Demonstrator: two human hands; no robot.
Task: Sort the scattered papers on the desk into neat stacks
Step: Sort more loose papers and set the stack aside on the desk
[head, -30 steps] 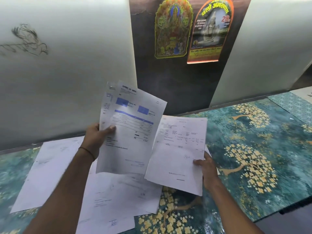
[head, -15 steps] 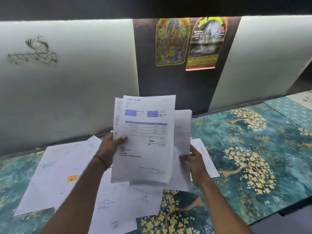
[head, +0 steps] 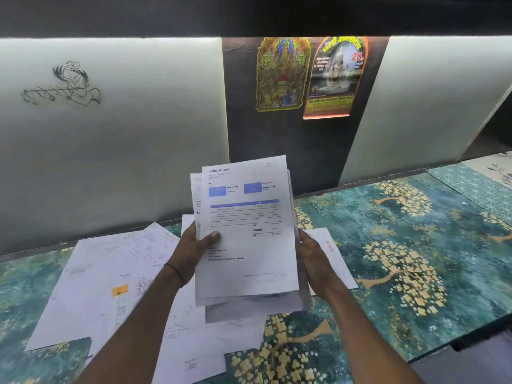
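Note:
I hold a bundle of several white sheets (head: 246, 245) upright above the desk; its top sheet carries blue boxes and a blue bar. My left hand (head: 194, 250) grips the bundle's left edge with the thumb pressed on the front. My right hand (head: 311, 256) holds the right edge, fingers hidden behind the paper. Below, loose papers (head: 110, 286) lie scattered and overlapping on the desk, one with an orange label (head: 119, 290). Another sheet (head: 329, 245) pokes out behind my right hand.
The desk (head: 401, 259) is covered with a teal mat printed with golden trees. A white and dark wall panel (head: 124, 134) rises right behind it, with two coloured posters (head: 307, 76). The desk's front edge (head: 471, 345) runs at lower right.
The sheet in my right hand has slid behind the one in my left, so both now form one bundle held at both sides. The bundle has risen and straightened.

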